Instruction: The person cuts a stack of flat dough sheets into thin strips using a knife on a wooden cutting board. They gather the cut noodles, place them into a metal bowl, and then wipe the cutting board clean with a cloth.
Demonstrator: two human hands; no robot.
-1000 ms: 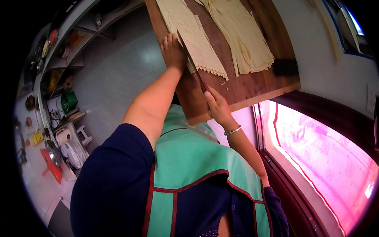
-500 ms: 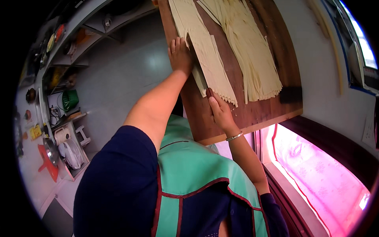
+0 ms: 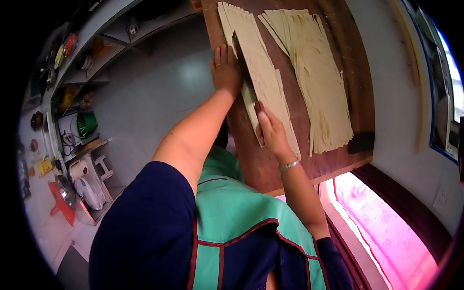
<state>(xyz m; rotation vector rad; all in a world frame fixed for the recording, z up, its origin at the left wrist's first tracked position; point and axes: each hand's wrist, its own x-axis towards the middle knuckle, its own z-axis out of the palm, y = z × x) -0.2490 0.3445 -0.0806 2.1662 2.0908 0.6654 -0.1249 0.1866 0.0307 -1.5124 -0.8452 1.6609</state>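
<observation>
The left hand (image 3: 226,70) lay flat, fingers together, pressing the left edge of a folded sheet of pale dough (image 3: 261,72) near the left side of the wooden tabletop (image 3: 357,72). The right hand (image 3: 271,133) was closed around a knife handle at the sheet's near end, its long blade (image 3: 240,48) across the dough. Cut noodle strips (image 3: 319,82) lay just beside, toward the right edge.
</observation>
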